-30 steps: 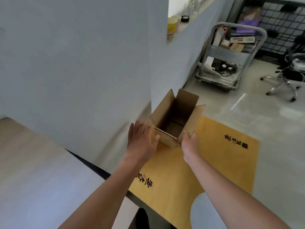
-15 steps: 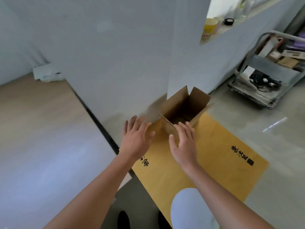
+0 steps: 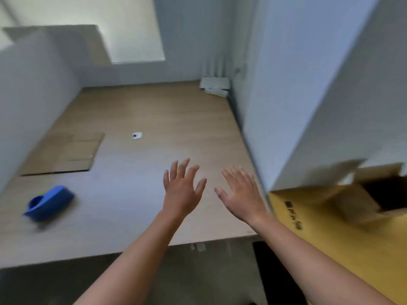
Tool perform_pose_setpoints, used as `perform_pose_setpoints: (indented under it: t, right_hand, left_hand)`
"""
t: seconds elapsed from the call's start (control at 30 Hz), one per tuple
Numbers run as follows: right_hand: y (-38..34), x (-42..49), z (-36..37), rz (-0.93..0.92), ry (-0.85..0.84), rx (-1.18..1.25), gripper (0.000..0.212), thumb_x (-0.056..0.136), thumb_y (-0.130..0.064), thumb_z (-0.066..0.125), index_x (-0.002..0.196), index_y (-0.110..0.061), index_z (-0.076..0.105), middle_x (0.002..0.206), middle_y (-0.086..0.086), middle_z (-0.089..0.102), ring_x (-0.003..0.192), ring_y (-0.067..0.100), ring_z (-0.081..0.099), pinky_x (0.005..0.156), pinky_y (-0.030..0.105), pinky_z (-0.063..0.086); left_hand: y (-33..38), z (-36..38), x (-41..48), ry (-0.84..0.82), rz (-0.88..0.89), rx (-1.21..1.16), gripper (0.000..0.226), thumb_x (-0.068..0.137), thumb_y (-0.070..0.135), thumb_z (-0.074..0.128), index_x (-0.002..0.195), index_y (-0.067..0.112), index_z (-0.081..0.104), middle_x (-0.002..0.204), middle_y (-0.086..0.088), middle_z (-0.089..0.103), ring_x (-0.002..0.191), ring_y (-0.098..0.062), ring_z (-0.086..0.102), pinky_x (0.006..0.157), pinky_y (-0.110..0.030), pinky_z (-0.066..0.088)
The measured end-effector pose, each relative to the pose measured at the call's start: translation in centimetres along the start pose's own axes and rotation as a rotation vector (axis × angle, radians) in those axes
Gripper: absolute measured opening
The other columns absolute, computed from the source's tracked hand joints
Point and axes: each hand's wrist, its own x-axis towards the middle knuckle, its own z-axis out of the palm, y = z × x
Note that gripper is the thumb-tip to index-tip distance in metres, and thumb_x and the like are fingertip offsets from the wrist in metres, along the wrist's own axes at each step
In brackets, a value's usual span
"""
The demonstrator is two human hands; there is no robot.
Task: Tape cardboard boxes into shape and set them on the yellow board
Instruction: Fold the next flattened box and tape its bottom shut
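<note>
Left hand [image 3: 181,190] and right hand [image 3: 241,194], seemingly empty, have left the box [image 3: 352,203].

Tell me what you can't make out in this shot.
Head view only:
Cardboard box: blurred, cut off by right edge; any tape on it unseen.
Yellow board: print blurred; right forearm covers part.
Blue tape dispenser: motion-blurred, roll unclear.
White thing at the back: too small to name.

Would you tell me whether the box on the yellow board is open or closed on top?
Open: the cardboard box has raised flaps and a dark, exposed interior.
</note>
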Motion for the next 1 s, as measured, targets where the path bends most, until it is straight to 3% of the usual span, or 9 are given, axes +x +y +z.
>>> perform_pose_setpoints:
  t: [0.2,0.37,0.7,1.0]
  right_hand:
    - [-19.4,4.2,6.8,-0.192,-0.106,0.072,0.066,0.101,-0.063,0.031,0.159,-0.033,0.022,0.168,-0.001,0.017,0.157,0.020,0.004,0.126,0.046,0.004]
    - [-30.0,7.7,11.6,-0.281,-0.201,0.109,0.065,0.102,-0.061,0.032,0.160,-0.033,0.022,0.168,-0.001,0.017,0.157,0.019,0.002,0.127,0.044,0.002]
    - [-40.9,21.9,21.3,-0.350,-0.367,0.122,0.069,0.101,-0.062,0.034,0.161,-0.030,0.020,0.168,0.004,0.018,0.157,0.019,0.002,0.126,0.041,-0.001]
    - [-46.9,33.0,28.0,-0.215,-0.442,0.128,0.071,0.100,-0.061,0.041,0.160,-0.028,0.022,0.167,0.008,0.019,0.155,0.024,0.009,0.126,0.042,0.013]
  left_hand:
    - [-17.6,-9.2,-4.7,0.111,-0.295,-0.037,0.054,0.103,0.053,0.043,0.151,0.029,0.040,0.166,0.002,0.020,0.157,-0.023,0.000,0.124,-0.050,0.000]
    - [-28.5,-13.8,-5.3,0.178,-0.457,-0.062,0.054,0.102,0.052,0.047,0.149,0.025,0.043,0.163,0.001,0.026,0.155,-0.023,0.006,0.124,-0.050,0.003]
    - [-45.2,-17.3,0.9,0.241,-0.712,-0.054,0.052,0.098,0.050,0.056,0.142,0.022,0.052,0.154,-0.002,0.039,0.146,-0.020,0.026,0.120,-0.042,0.017]
    - [-61.2,-19.5,10.9,0.082,-0.810,-0.056,0.068,0.097,0.063,0.049,0.150,0.021,0.043,0.160,-0.003,0.031,0.150,-0.023,0.021,0.120,-0.048,0.020]
